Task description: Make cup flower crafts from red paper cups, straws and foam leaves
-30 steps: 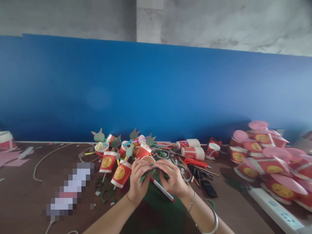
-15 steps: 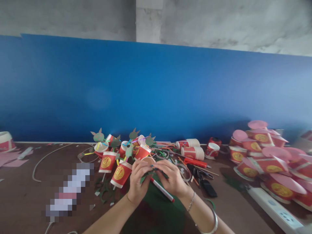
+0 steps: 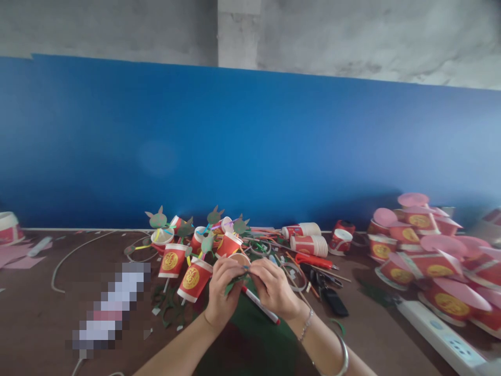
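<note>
My left hand [image 3: 226, 288] and my right hand [image 3: 275, 290] meet over the middle of the table, fingers pinched together. Between them is a small green paper piece [image 3: 236, 280] with a bit of blue at the fingertips, mostly hidden by the fingers. Just beyond the hands a paper cup [image 3: 240, 258] shows its open mouth. Below them lies a white marker with red ends [image 3: 263, 307] on a dark green sheet [image 3: 260, 342]. Left of my left hand are red paper cups [image 3: 194, 281] with sticks, some carrying green paper animal heads [image 3: 157, 217].
Stacked paper cups [image 3: 309, 245], an orange-red utility knife [image 3: 316, 260] and a black tool [image 3: 335, 302] lie right of the hands. Farther right are cups topped with pink paper discs [image 3: 450, 297] and a white power strip [image 3: 442, 337]. A blue panel [image 3: 250, 146] stands behind the table.
Hardly anything differs. Both hands keep their pinch in the same place, with only a slight shift of the fingers and right wrist.
</note>
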The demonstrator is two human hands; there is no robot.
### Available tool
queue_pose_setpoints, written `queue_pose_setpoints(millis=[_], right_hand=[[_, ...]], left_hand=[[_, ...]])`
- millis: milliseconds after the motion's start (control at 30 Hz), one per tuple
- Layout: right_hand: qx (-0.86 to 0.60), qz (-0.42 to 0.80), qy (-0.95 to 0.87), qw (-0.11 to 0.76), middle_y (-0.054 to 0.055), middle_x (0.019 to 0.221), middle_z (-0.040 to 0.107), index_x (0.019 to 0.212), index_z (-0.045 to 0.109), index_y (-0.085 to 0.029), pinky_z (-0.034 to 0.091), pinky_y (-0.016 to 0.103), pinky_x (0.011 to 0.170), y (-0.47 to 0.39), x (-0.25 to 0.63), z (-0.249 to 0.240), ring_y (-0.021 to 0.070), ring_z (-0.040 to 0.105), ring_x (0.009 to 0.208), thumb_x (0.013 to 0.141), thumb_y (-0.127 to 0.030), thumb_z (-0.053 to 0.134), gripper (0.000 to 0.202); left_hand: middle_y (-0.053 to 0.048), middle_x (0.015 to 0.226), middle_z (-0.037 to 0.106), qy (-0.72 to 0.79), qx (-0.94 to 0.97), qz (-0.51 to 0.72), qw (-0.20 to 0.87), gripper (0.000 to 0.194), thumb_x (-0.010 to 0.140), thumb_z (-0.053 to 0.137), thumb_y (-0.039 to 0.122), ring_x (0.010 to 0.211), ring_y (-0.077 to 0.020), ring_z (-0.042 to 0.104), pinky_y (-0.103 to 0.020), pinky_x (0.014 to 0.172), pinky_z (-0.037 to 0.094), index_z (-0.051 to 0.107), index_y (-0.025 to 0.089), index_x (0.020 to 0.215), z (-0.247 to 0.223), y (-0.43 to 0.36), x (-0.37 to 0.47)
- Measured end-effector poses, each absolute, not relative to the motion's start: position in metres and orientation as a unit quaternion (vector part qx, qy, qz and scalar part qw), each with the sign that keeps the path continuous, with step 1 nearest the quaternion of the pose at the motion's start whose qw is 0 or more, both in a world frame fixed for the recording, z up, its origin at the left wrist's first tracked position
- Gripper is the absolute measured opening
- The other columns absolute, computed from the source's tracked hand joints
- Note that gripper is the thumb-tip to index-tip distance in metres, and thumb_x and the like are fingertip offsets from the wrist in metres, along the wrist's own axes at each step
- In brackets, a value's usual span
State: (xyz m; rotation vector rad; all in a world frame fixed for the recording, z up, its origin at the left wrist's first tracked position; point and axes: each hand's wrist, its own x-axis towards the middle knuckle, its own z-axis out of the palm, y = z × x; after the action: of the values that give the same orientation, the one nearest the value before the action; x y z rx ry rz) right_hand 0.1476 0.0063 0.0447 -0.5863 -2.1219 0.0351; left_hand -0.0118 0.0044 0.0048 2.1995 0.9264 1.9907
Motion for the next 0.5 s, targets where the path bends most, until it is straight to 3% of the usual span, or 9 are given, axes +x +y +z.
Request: queue_pose_setpoints(millis=[233, 367, 500], right_hand=[[-0.249, 0.022, -0.865, 0.434, 0.006, 0.075, 0.056, 0.080, 0.050, -0.019, 0.047, 0.031, 0.062, 0.006, 0.146, 0.045, 0.0180, 0.052, 0.071, 0.087, -0.011, 0.039, 0.015], [-0.240, 0.006, -0.862, 0.446, 0.008, 0.081, 0.059, 0.089, 0.053, -0.020, 0.049, 0.032, 0.066, 0.008, 0.148, 0.041, 0.0187, 0.056, 0.075, 0.087, -0.011, 0.039, 0.016], [-0.233, -0.016, -0.856, 0.461, 0.009, 0.088, 0.062, 0.101, 0.054, -0.021, 0.051, 0.033, 0.069, 0.012, 0.152, 0.035, 0.0197, 0.059, 0.081, 0.086, -0.010, 0.042, 0.022]], left_hand=[[-0.004, 0.080, 0.064, 0.304, 0.708, 0.636, 0.047, 0.009, 0.080, 0.058, 0.015, 0.082, -0.0177, 0.059, -0.036, 0.079, 0.048, 0.060, 0.020, 0.087, 0.008, 0.002, -0.010], [-0.005, 0.084, 0.063, 0.318, 0.693, 0.642, 0.078, 0.011, 0.081, 0.057, 0.016, 0.085, -0.0186, 0.059, -0.036, 0.080, 0.049, 0.058, 0.021, 0.091, 0.009, 0.001, -0.010], [-0.007, 0.098, 0.060, 0.338, 0.680, 0.641, 0.113, 0.026, 0.080, 0.057, 0.015, 0.099, -0.0210, 0.057, -0.040, 0.087, 0.047, 0.053, 0.021, 0.105, 0.009, 0.000, -0.011]])
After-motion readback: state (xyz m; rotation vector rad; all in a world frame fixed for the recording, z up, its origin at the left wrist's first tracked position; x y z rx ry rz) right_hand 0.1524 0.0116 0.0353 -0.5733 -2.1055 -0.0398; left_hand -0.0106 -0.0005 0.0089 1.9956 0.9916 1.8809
